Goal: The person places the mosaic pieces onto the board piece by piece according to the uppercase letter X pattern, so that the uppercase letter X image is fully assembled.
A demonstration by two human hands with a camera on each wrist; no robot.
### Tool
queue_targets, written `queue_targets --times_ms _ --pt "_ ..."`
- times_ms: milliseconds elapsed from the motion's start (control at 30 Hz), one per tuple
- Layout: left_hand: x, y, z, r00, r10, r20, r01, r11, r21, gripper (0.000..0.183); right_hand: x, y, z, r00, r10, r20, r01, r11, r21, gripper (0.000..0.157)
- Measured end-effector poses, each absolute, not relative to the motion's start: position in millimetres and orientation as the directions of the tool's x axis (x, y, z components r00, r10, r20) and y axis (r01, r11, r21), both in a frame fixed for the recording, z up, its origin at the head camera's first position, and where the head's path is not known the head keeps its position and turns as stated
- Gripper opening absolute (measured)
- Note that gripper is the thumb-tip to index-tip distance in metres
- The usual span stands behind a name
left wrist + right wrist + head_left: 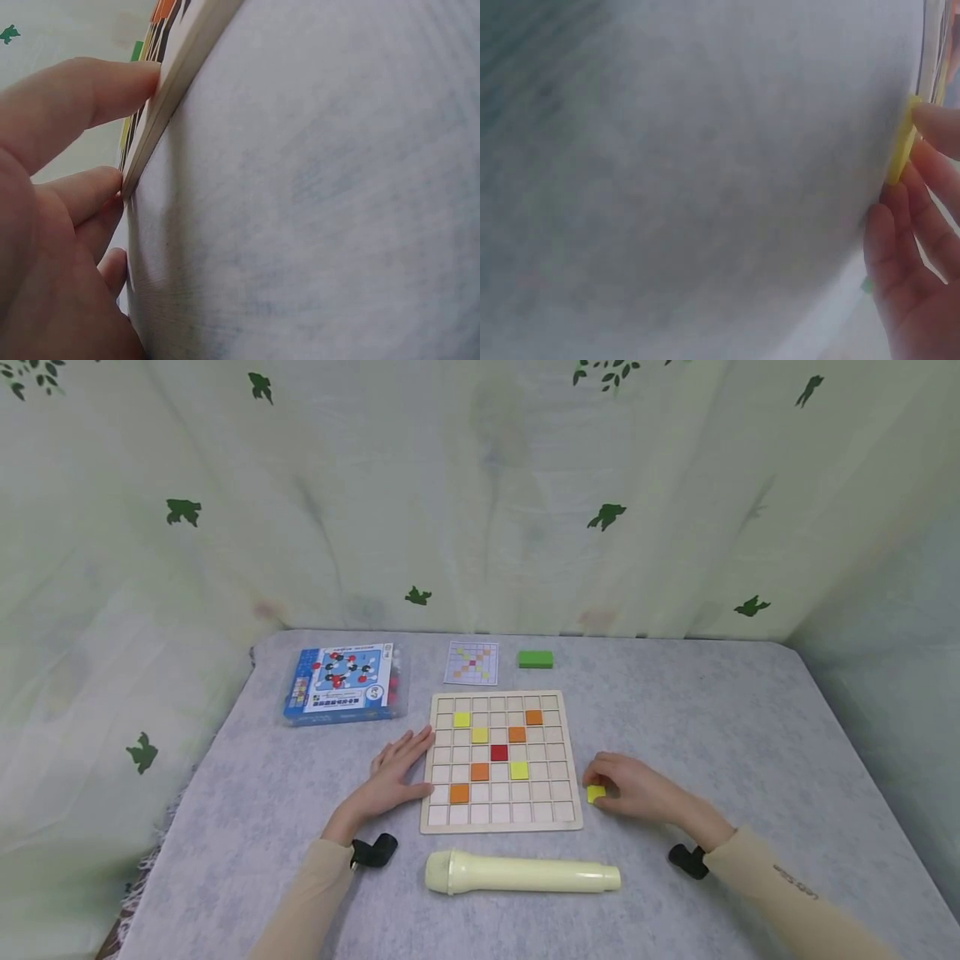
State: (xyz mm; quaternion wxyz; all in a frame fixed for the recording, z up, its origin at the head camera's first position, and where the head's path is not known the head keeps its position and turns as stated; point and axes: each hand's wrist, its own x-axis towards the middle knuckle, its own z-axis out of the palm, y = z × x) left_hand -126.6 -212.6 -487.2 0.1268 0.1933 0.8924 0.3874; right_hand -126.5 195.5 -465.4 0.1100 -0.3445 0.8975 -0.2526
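Note:
A wooden grid board point(501, 824) lies flat on the table, with yellow, orange and red square tiles in some of its cells. The red tile point(498, 752) sits near the middle. My left hand point(386, 785) rests at the board's left edge, thumb and fingertips touching it; the left wrist view shows the thumb point(112, 90) against the board's side. Just right of the board, my right hand point(637, 787) pinches a yellow tile point(596, 793) between thumb and fingers. In the right wrist view that tile point(903, 146) stands edge-on, close to the table surface.
A pale yellow toy microphone point(525, 873) lies in front of the board. Behind it are a pattern card point(471, 662) with coloured squares and a green block point(536, 659). A blue box point(341, 683) with a molecule picture lies at the back left.

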Motion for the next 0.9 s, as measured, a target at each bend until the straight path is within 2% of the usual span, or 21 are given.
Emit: queue_targets --times_ms 233,433,667,800,900 --pt "-127 -211 -488 -0.892 0.444 -0.084 0.243 0.628 0.739 0.078 -129 184 -461 -0.741 -0.671 -0.021 -0.582 0.658 -0.478 0.018" --pt "-127 -211 -488 -0.892 0.446 -0.078 0.245 0.621 0.744 0.078 -124 188 -460 -0.742 -0.667 -0.06 -0.548 0.656 -0.519 0.025" --pt "-127 -211 -485 -0.888 0.454 -0.07 0.252 0.61 0.751 0.079 -123 193 -466 -0.755 -0.655 -0.031 -0.538 0.645 -0.543 0.025" --pt "-127 -211 -486 -0.889 0.454 -0.068 0.256 0.613 0.747 0.079 -127 182 -462 -0.764 -0.645 -0.004 -0.53 0.63 -0.568 0.024" --pt "-127 -212 -486 -0.89 0.451 -0.071 0.253 0.617 0.745 0.079 -131 167 -458 -0.736 -0.677 0.016 -0.559 0.594 -0.579 0.023"
